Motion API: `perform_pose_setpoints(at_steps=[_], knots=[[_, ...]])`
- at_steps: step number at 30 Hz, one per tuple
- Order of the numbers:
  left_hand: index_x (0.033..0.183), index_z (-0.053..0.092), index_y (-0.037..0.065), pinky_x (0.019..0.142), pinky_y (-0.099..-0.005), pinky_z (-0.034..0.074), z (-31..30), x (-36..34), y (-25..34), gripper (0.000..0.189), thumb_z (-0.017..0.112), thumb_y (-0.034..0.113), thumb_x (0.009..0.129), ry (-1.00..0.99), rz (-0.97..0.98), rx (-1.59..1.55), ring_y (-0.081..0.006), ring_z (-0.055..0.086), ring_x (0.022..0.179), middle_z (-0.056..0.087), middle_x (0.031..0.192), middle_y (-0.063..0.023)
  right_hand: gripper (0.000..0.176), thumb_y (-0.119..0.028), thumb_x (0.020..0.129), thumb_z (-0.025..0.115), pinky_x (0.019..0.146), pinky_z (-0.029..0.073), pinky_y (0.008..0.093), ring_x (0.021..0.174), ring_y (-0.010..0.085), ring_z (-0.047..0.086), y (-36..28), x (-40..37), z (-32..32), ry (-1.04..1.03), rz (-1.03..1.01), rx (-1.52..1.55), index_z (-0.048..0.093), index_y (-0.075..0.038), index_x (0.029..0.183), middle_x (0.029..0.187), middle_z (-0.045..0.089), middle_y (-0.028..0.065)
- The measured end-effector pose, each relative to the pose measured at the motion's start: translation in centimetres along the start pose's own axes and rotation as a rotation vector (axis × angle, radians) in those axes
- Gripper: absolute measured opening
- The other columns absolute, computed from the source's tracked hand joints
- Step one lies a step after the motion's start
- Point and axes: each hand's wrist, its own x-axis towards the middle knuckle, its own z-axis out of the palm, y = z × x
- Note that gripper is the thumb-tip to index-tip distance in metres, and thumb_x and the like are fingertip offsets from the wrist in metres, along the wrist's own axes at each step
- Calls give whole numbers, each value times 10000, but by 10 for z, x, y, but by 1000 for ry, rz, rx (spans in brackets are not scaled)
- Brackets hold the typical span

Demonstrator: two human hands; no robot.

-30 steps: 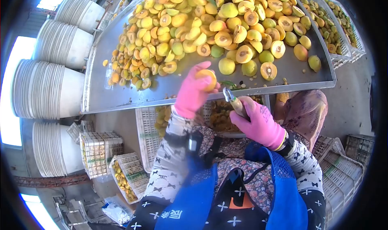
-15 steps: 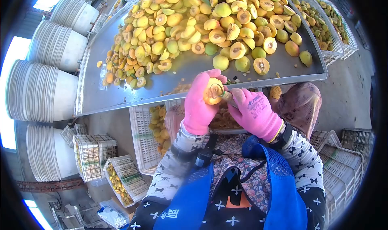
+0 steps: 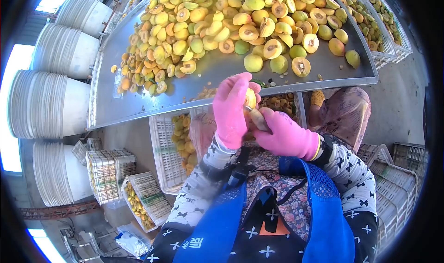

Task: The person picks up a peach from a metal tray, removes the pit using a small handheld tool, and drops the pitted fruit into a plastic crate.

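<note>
My left hand [image 3: 232, 111], in a pink glove, is wrapped round a yellow halved fruit [image 3: 250, 99] above the tray's front edge. In a matching glove, my right hand [image 3: 287, 134] grips the wooden handle of a small tool [image 3: 258, 119]. The tool's metal end touches or nearly touches the fruit's lower side; its tip is partly hidden. Beyond both hands, a large heap of halved and whole fruit [image 3: 199, 31] lies on the metal tray [image 3: 185, 89].
Fruit-filled crates stand at the back right [image 3: 388, 55] and lower left [image 3: 155, 200]. A white crate [image 3: 169, 156] sits below the tray's front edge. Stacked white tubs [image 3: 76, 105] line the left side. Empty crates [image 3: 393, 193] are stacked at the lower right.
My left hand has turned, so the fruit's cut face no longer shows. My right hand has rotated and lowered slightly, and the tool's handle is more visible.
</note>
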Motion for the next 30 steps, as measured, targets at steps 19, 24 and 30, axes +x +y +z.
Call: perform_pose_setpoints(at_steps=[19, 24, 30], knots=[[1078, 624, -40, 606, -259, 536, -145, -15, 67, 376, 496, 312, 1039, -43, -124, 340, -171, 656, 685, 700, 876, -129, 174, -114, 846, 651, 466, 434, 249, 518, 104, 565, 32, -5, -47, -308, 485, 79, 599, -12, 977, 688, 585, 21], [1319, 505, 6, 752, -327, 569, -157, -27, 49, 473, 615, 280, 949, 157, 146, 403, -241, 656, 953, 644, 1080, -147, 178, -126, 856, 648, 469, 427, 246, 511, 98, 548, 44, 13, -29, -229, 524, 204, 583, -23, 986, 699, 574, 18], [1393, 489, 49, 817, -376, 556, -102, -8, 10, 523, 630, 187, 909, -104, -284, -274, -275, 627, 1053, 600, 1212, -131, 201, -166, 861, 667, 470, 407, 248, 536, 90, 536, 47, 15, -36, -233, 592, 205, 565, -33, 971, 699, 554, 3]])
